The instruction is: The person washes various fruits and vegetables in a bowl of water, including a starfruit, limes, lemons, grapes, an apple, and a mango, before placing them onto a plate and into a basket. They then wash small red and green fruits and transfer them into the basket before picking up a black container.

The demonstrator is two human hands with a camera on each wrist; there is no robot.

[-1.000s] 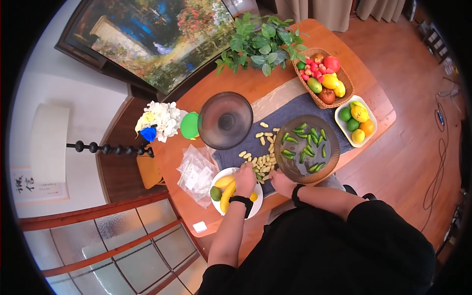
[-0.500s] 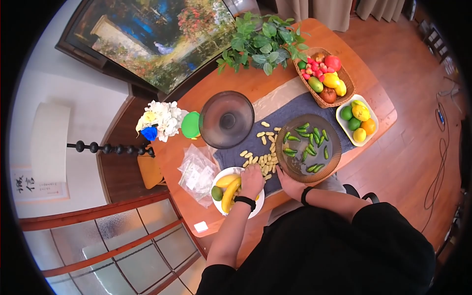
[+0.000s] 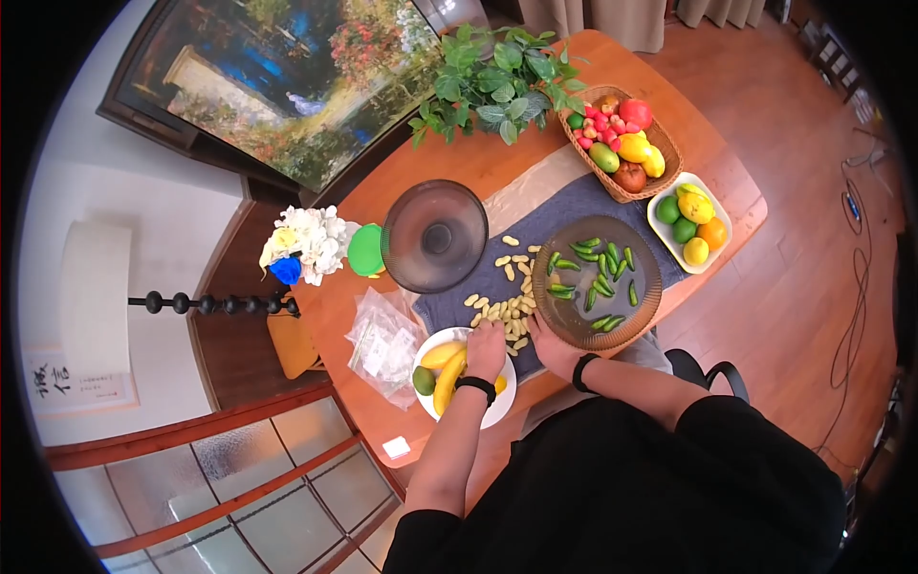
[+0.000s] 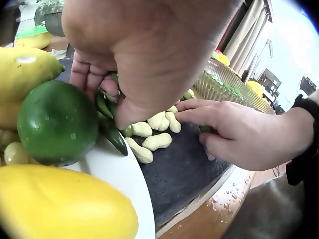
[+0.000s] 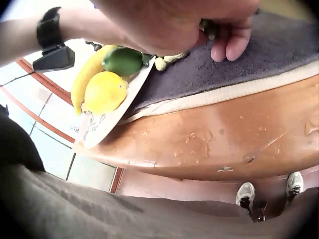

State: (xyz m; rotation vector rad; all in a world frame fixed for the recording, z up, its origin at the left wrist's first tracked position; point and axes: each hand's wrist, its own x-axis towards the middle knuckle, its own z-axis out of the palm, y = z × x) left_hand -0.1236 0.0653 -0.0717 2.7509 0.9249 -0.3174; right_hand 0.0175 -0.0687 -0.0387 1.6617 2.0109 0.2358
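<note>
Left hand [image 3: 486, 351] and right hand [image 3: 555, 349] each grip green peppers near the peanuts [image 3: 505, 311].
The left fingers curl round peppers [image 4: 113, 135] at the plate [image 4: 127, 177], beside a lime [image 4: 58, 122]; the right fingers pinch a pepper [image 5: 210, 29] over the cloth [image 5: 199, 74], near the bowl [image 3: 648, 319].

You have two round brown-tinted glass bowls [image 3: 411, 230], one brown woven basket [image 3: 652, 191], one round white plate [image 3: 499, 407] and one rectangular cream dish [image 3: 666, 239] holding two round green fruits [image 3: 684, 230]; overlapping beige peanuts [image 3: 495, 312] and small green peppers [image 3: 601, 285] defy exact counting.
</note>
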